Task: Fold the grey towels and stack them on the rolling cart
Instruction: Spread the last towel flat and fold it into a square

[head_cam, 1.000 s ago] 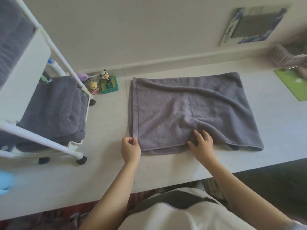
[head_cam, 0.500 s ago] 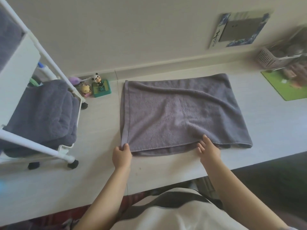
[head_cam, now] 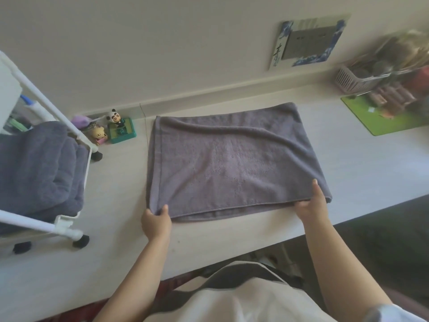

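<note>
While the left hand (head_cam: 156,221) pinches the near left corner of the grey towel (head_cam: 234,166), thumb on top and fingers tucked under the hem, the right hand (head_cam: 310,203) takes the near right corner, thumb laid up along the towel's side edge and fingers curled beneath it. The towel lies flat on the white table (head_cam: 120,182), already doubled by the look of the layered near edge, and it spreads away from both grips toward the wall, a soft ridge running across its far half. To the towel's left stands the rolling cart (head_cam: 76,219), with folded grey towels (head_cam: 39,168) already piled on its shelf; a few small toy figures (head_cam: 116,129) sit just off the towel's far left corner, and a green mat (head_cam: 383,117) and a pink basket (head_cam: 348,80) lie off its far right. I'd say the next fold is about to start, and the trouble would come from the grips: if either pinch catches only the top layer, the lower one will stay behind and the fold will come out skewed. That ridge could also get trapped inside as a lump, and uneven lifting of the two corners would leave the edges mismatched, making a wobbly stack on the cart.
</note>
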### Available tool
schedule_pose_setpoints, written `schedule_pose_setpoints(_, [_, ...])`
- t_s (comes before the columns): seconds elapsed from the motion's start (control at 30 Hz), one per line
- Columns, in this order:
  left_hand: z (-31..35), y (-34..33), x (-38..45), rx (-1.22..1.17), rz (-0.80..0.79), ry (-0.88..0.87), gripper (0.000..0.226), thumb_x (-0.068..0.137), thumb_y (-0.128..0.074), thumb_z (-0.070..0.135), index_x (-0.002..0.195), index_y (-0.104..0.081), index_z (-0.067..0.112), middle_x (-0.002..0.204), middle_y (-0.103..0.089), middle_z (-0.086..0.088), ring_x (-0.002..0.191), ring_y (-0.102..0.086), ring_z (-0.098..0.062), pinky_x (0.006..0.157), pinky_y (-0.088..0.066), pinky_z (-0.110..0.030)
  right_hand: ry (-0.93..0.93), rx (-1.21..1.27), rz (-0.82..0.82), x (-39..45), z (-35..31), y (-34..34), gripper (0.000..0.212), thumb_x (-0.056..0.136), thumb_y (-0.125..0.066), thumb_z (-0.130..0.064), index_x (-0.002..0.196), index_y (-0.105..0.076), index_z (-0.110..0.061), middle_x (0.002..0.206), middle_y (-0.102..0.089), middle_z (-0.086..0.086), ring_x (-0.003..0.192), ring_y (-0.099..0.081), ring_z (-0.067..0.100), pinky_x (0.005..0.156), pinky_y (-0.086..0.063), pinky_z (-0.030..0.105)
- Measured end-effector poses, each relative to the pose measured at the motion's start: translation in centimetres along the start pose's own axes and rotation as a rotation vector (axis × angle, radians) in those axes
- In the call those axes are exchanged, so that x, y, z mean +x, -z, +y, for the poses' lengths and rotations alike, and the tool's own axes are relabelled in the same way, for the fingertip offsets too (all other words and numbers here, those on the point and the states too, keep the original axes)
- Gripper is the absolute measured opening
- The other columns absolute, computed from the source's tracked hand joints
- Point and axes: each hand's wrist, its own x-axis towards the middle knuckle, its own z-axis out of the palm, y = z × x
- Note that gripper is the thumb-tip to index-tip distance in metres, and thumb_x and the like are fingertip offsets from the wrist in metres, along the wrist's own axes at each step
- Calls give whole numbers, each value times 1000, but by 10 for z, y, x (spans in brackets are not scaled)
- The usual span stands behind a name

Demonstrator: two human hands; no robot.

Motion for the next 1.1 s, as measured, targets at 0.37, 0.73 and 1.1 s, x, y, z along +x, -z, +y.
schedule_pose_setpoints(0.37, [8,-11,-8,-142,179,50,27,94,-54,14,110,-49,-7,117,-57,-29,108,-55,-42,88,-42,-43,53,-111,-106,39,-60,17,27,99,-42,-16,123,-54,-13,118,-61,3,108,-60,18,88,-51,31])
schedule_pose_setpoints(0.73, [2,-10,-9,89,149,-115,24,86,-64,10,94,-57,-13,102,-58,-33,94,-57,-47,80,-45,-47,114,-255,108,47,-61,16,30,90,-53,-5,120,-57,-2,93,-59,6,78,-57,14,53,-48,10])
schedule_pose_setpoints(1.1, [-9,-6,-3,82,137,-130,33,83,-68,16,65,-50,-4,76,-59,-29,73,-58,-44,68,-46,-45,179,-410,285,53,-59,37,42,94,-56,-27,123,-55,2,101,-60,8,88,-56,22,55,-44,4])
